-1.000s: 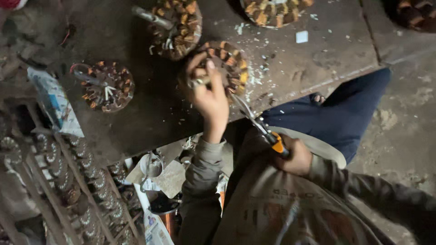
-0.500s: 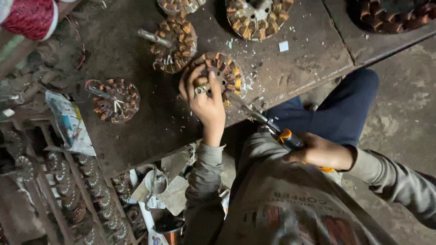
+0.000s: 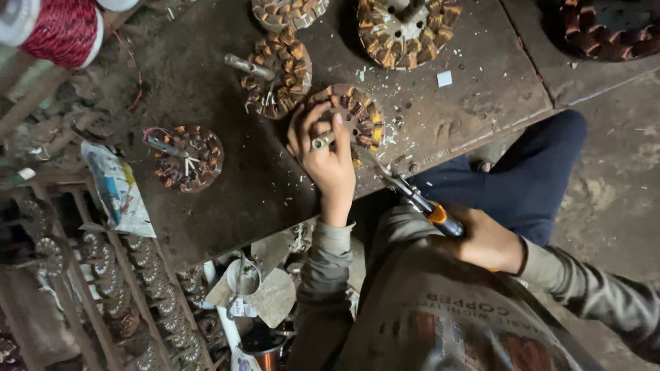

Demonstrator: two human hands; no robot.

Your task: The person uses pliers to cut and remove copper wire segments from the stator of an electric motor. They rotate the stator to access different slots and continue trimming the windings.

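Left hand (image 3: 324,154) spread over a copper-wound fan stator (image 3: 350,118) on the dark workbench (image 3: 206,199), fingers curled around its metal shaft. Right hand (image 3: 487,240) closed on the orange-and-black handle of a pair of pliers (image 3: 405,192), tip reaching the stator's near edge. More wound stators (image 3: 278,72) just beyond.
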